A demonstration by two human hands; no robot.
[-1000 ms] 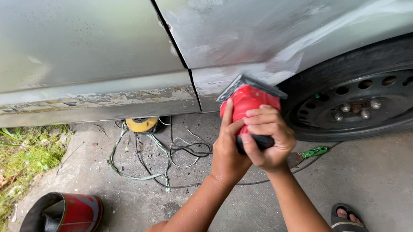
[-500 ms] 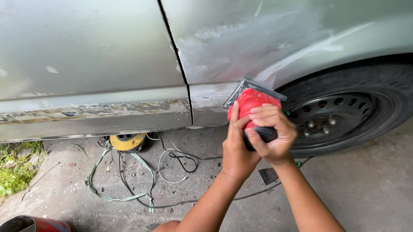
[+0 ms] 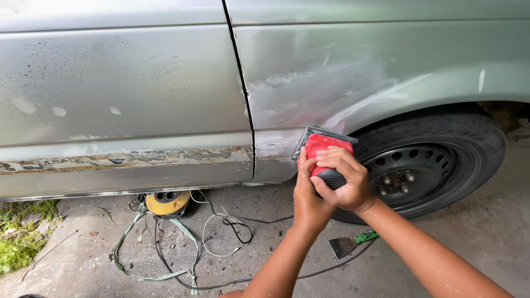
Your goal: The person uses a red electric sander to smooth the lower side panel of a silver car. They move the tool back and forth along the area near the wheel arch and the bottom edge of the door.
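Both hands, left hand (image 3: pixel 309 195) & right hand (image 3: pixel 342 181), are gripping red sander (image 3: pixel 322 148) w/ fingers wrapped tight, sanding lower car panel (image 3: pixel 333 88) by wheel (image 3: pixel 421 167); next pass is likely needing steady flat pressure.

Both hands on sander (image 3: pixel 322 148), pressed vs car panel (image 3: pixel 345 81) just behind door gap, low, at front edge of wheel arch. Left hand (image 3: pixel 309 195) under/left of sander, right hand (image 3: pixel 343 178) over its rear. Wheel (image 3: pixel 430 161) right of sander, touching ground. Door (image 3: pixel 116 101) left of gap. On ground: cord reel (image 3: pixel 167 202) under door sill, cables (image 3: pixel 163 252) spread before it, scraper (image 3: pixel 351 243) before wheel, betw. forearms. Grass (image 3: pixel 13 240) at far left.
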